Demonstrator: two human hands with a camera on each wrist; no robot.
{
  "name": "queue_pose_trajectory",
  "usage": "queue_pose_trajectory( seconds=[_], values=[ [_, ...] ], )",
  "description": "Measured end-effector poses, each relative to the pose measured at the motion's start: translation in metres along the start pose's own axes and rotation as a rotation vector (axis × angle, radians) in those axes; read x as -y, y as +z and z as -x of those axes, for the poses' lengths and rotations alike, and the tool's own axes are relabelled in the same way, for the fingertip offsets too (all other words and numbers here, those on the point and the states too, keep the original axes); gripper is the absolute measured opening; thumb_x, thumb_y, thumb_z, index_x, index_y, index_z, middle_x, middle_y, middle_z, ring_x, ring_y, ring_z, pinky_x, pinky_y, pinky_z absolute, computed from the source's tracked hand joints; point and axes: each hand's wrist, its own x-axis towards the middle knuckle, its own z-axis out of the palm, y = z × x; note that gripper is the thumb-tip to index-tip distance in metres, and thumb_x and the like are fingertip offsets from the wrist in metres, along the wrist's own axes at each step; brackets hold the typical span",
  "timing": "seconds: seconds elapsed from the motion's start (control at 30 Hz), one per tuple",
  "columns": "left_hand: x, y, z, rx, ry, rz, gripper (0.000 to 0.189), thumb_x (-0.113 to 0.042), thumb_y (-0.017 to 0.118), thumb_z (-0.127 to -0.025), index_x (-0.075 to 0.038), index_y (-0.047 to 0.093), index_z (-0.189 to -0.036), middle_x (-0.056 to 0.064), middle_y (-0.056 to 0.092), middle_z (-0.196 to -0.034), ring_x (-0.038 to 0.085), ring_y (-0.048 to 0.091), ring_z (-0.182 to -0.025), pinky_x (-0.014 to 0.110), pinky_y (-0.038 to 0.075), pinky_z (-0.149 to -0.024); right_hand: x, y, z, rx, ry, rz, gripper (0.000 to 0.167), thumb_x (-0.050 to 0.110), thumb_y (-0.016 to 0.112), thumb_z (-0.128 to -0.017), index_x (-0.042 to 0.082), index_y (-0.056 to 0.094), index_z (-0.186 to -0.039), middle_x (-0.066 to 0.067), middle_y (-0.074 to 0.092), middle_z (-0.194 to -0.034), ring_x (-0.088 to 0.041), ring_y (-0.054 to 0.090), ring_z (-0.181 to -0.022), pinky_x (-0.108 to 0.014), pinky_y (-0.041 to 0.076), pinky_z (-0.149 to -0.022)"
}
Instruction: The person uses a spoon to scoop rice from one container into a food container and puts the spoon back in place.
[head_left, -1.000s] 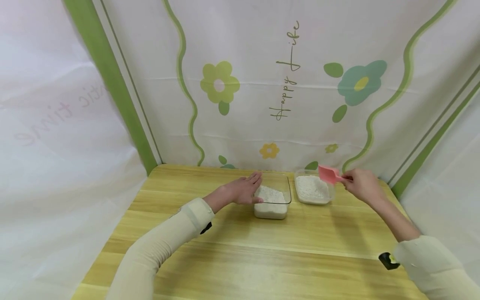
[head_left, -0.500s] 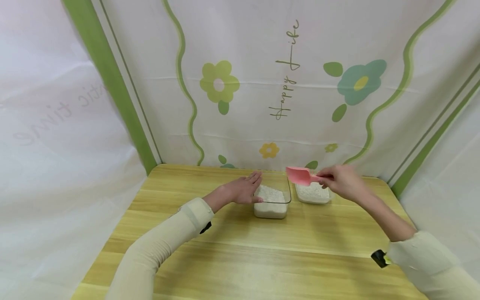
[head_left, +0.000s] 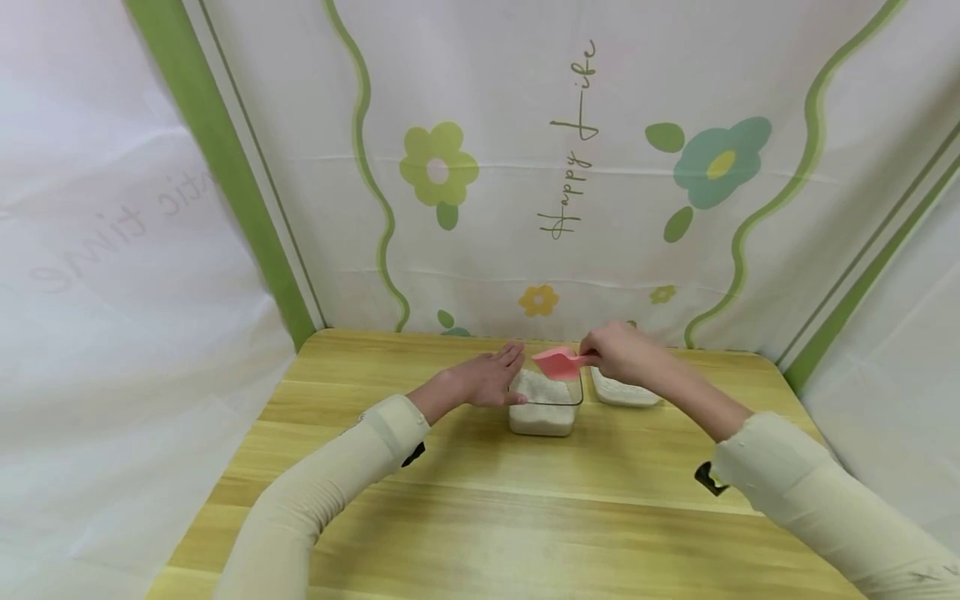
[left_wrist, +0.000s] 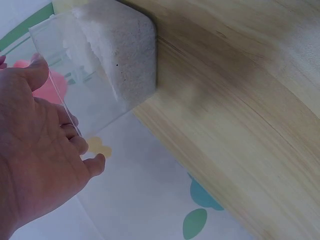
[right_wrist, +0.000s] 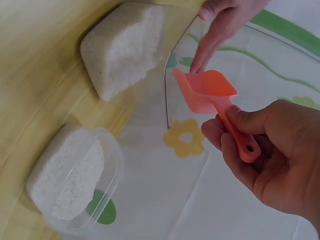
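My right hand (head_left: 622, 354) grips the handle of a small pink scoop (head_left: 558, 363), its bowl held over a clear, deep container (head_left: 542, 423) partly filled with white powdery grains. In the right wrist view the scoop (right_wrist: 202, 92) is level with the container's rim, and its inside shows bare orange-pink walls. My left hand (head_left: 489, 381) rests on that container's left rim with fingers extended. The left wrist view has the left hand (left_wrist: 45, 135) lying along the rim of the clear container (left_wrist: 132, 55). To the right, partly behind my right forearm, stands a shallower clear container (head_left: 626, 393) with similar white grains.
Both containers stand near the back edge of a wooden table (head_left: 480, 517). Right behind it hangs a white curtain (head_left: 480, 250) printed with flowers, and more curtain encloses both sides.
My right hand has carried the scoop leftward from above the shallower container to above the deeper one. The left hand has stayed at the deep container's rim.
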Motion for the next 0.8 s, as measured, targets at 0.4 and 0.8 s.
queue_pose_trajectory(
  seconds=[0.4,0.8],
  values=[
    [0.002,0.002,0.0,0.001,0.0,0.015,0.085,-0.059,0.033,-0.103,-0.006,0.0,-0.161,0.01,-0.011,-0.168,0.027,-0.003,-0.157,0.045,0.02,-0.125,0.013,0.035,-0.037,0.054,-0.121,0.358,0.025,-0.005,0.076,-0.077,0.013,0.063,-0.067,-0.001,0.062,-0.065,-0.018,0.056,-0.057,-0.032,0.048,-0.051],
    [0.003,-0.001,-0.001,0.003,-0.006,-0.024,0.085,-0.06,0.032,-0.103,-0.006,0.001,-0.161,0.011,-0.009,-0.169,0.025,-0.004,-0.157,0.043,0.02,-0.125,0.005,0.041,-0.053,0.158,-0.143,0.286,0.021,0.002,0.075,-0.084,0.011,0.063,-0.068,-0.001,0.061,-0.065,-0.016,0.053,-0.057,-0.031,0.048,-0.052]
  ],
)
